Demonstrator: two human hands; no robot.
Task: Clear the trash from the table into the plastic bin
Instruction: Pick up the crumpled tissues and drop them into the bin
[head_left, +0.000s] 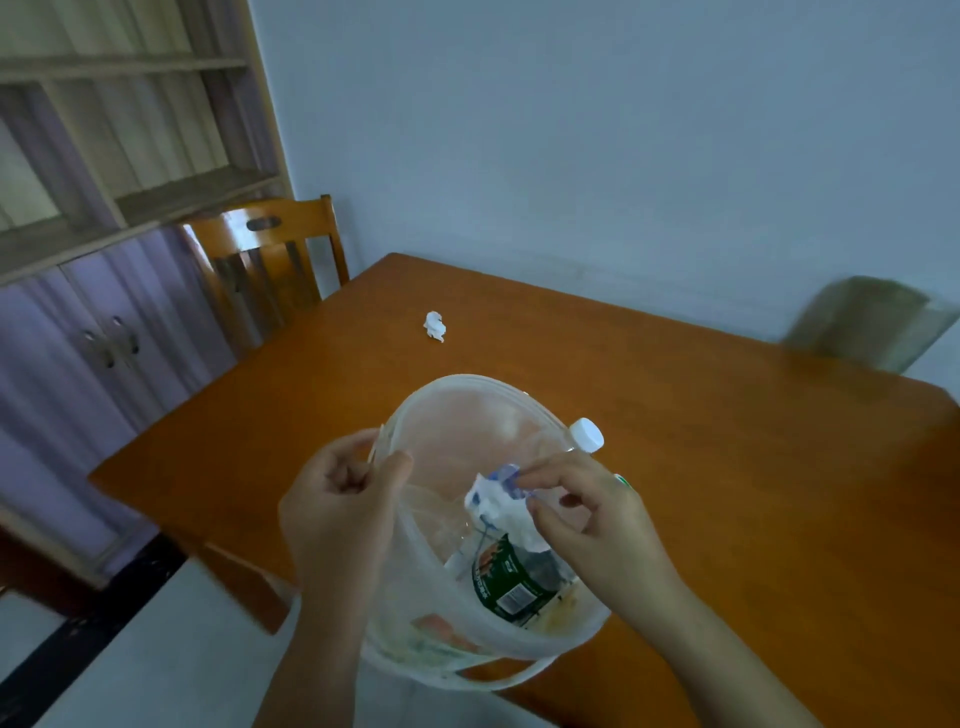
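- Bin is held tilted over the near table edge, mouth up toward the camera; a bottle lies inside, label showing.
- A wad of white/blue paper is pinched in the R hand, right over the bin mouth – release looks to be the step in hand.
- Bin rim is gripped by the L hand, fingers curled shut on it.
- 1 scrap is left on the table, well beyond the bin, toward the far-left corner nr the chair.
- Scrap lies fwd & slightly left of both hands; L is a bit nearer but busy w/ the bin, so R is judged likelier for the reach.
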